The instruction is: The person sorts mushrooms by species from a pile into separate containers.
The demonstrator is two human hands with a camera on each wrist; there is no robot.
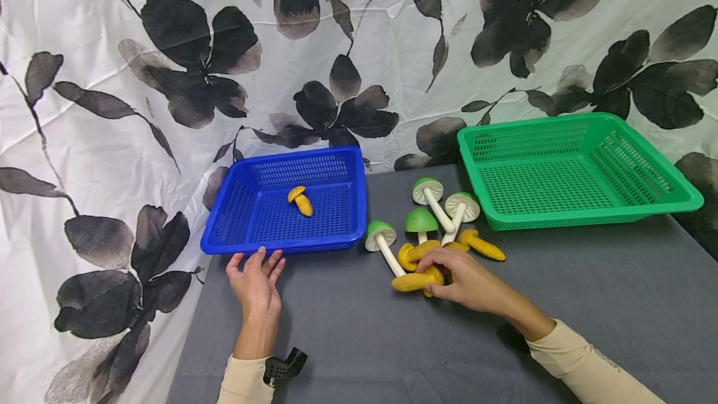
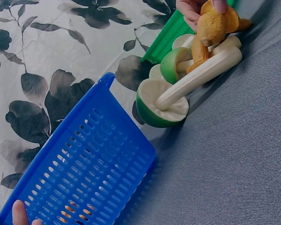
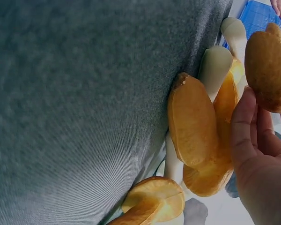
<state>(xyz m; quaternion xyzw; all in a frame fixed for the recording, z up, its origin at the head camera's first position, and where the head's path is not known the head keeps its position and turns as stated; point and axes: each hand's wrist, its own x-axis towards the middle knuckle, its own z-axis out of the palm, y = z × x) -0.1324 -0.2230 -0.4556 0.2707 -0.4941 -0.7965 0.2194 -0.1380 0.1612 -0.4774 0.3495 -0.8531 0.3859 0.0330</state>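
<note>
With thumb and fingers, my right hand [image 1: 462, 279] pinches a yellow toy mushroom [image 1: 414, 282] at the front of a small pile; its rounded cap fills the right edge of the right wrist view. Several green-capped toy mushrooms [image 1: 380, 234] with white stems lie in that pile, along with other yellow mushrooms [image 1: 487, 247]. My left hand [image 1: 255, 285] touches the front rim of the blue basket [image 1: 320, 244], its fingers loosely extended and spread. Inside the basket lies one yellow mushroom [image 1: 303, 203].
A green basket [image 1: 589, 214] stands at the back right, behind the pile. Grey cloth [image 1: 348, 341] covers the table. Behind both baskets hangs a white curtain [image 1: 404, 73] with a dark flower print.
</note>
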